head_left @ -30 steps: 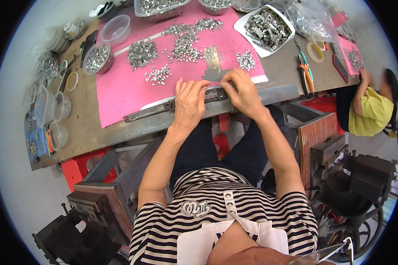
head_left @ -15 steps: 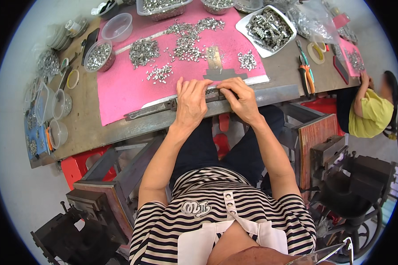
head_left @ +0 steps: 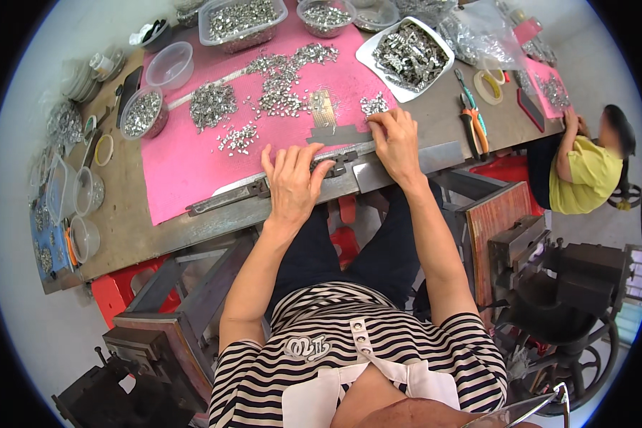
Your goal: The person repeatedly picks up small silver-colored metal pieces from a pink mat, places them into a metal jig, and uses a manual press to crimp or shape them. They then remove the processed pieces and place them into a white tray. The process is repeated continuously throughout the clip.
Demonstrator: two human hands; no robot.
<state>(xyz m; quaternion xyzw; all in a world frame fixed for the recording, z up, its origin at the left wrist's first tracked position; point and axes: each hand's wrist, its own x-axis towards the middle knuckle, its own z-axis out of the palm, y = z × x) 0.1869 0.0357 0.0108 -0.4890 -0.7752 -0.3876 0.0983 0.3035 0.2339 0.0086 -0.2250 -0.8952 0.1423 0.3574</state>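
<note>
Your left hand (head_left: 292,187) lies flat at the near edge of the pink mat (head_left: 185,167), fingers (head_left: 287,157) straight and slightly spread, its fingertips touching the long metal bar (head_left: 264,187) that runs along that edge; it grips nothing. Your right hand (head_left: 396,143) sits further along the mat's edge, its fingertips (head_left: 375,121) pinched narrow on small silver parts (head_left: 372,105); what they hold is too small to tell. Beyond, loose heaps of silver clips (head_left: 282,89) cover the mat's far half.
</note>
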